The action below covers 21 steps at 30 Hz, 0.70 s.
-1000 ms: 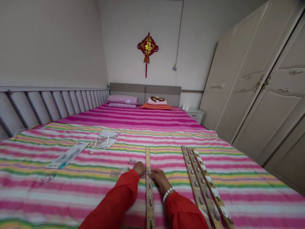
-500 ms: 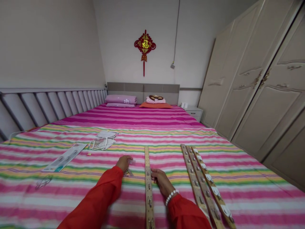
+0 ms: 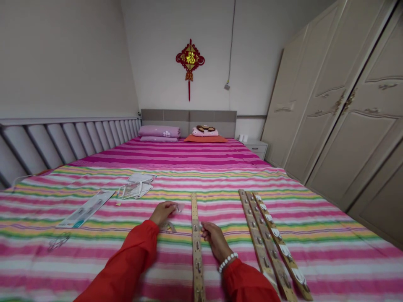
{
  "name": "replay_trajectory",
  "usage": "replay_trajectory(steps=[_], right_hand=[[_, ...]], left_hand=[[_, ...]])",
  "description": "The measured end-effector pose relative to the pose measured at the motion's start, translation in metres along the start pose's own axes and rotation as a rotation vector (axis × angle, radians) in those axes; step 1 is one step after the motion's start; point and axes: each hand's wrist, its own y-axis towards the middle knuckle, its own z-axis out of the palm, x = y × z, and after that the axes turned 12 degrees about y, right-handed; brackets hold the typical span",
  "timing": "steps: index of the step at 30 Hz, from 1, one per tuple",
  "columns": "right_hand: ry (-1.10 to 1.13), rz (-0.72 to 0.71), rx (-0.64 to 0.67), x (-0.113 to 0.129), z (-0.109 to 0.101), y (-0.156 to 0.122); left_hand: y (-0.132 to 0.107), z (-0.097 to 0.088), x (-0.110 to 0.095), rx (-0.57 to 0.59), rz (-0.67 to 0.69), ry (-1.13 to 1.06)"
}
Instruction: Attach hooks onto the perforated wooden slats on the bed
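A long wooden strip with metal hooks [image 3: 196, 235] lies lengthwise on the striped bedspread [image 3: 94, 251] in front of me. My right hand [image 3: 212, 237] rests against the strip's right edge, fingers curled at one of its hooks. My left hand [image 3: 163, 211] is to the left of the strip, fingers pinched on a small clear plastic piece [image 3: 179, 207]. Another clear piece [image 3: 167, 227] lies on the spread just below that hand. Both sleeves are red, and a white bead bracelet sits on my right wrist.
Three more hooked wooden strips [image 3: 267, 239] lie side by side at the right. A flat blister package [image 3: 86, 208], a heap of clear wrappers [image 3: 137, 186] and a small clear piece [image 3: 58, 241] lie at the left. Pillows, headboard, a nightstand and a wardrobe [image 3: 346, 113] stand beyond.
My left hand left the strip, moved left and up, and closed on a small clear piece. My right hand stayed at the strip.
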Motion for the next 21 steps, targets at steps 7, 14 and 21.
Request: replay_trajectory(steps=[7,14,21], right_hand=[[0.015,-0.016,-0.036,0.009,0.003,-0.009],[-0.138,-0.202,0.12,0.042,0.037,-0.024],[-0.211,-0.329,0.134,0.061,0.054,-0.026]], left_hand=[[-0.033,0.022,-0.018,0.124,-0.288,-0.311],[-0.055,0.067,-0.023,0.065,-0.341,-0.816],[-0.053,0.097,-0.019,0.09,-0.253,-0.767]])
